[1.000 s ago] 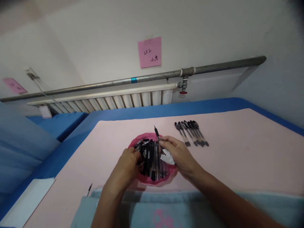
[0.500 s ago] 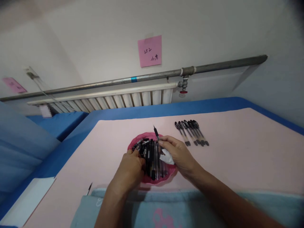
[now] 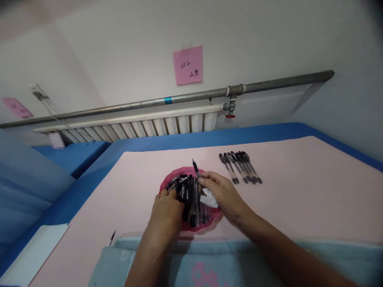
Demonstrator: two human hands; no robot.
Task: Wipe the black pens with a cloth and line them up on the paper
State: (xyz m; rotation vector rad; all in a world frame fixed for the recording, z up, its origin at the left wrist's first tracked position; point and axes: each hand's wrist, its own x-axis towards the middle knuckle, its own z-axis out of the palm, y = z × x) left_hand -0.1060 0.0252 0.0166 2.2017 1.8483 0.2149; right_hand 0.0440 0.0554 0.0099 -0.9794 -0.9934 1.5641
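An uncapped gel pen [image 3: 195, 167] is pinched in my right hand [image 3: 223, 193], its bare tip pointing up and away from me. A crumpled white tissue [image 3: 209, 198] is tucked under the same hand's fingers. Below lies a round pink tray [image 3: 215, 221] full of clear-barrelled pens [image 3: 193, 205] and black pen caps [image 3: 178, 181]. My left hand [image 3: 166, 211] reaches over the tray's left side, fingers apart and bent down onto the caps. Its fingertips are partly hidden among them.
Several capped pens [image 3: 241, 167] lie in a row on the pink tabletop [image 3: 299, 187], right of the tray. Nearer me are a light-blue cloth [image 3: 179, 263], another pen [image 3: 112, 238] and a white sheet [image 3: 36, 249]. Behind, a radiator [image 3: 155, 125] and pipe [image 3: 197, 95] run along the wall.
My left hand has shifted slightly among the caps, and its fingers are a little more spread. The right hand keeps its hold on the pen and tissue, almost still.
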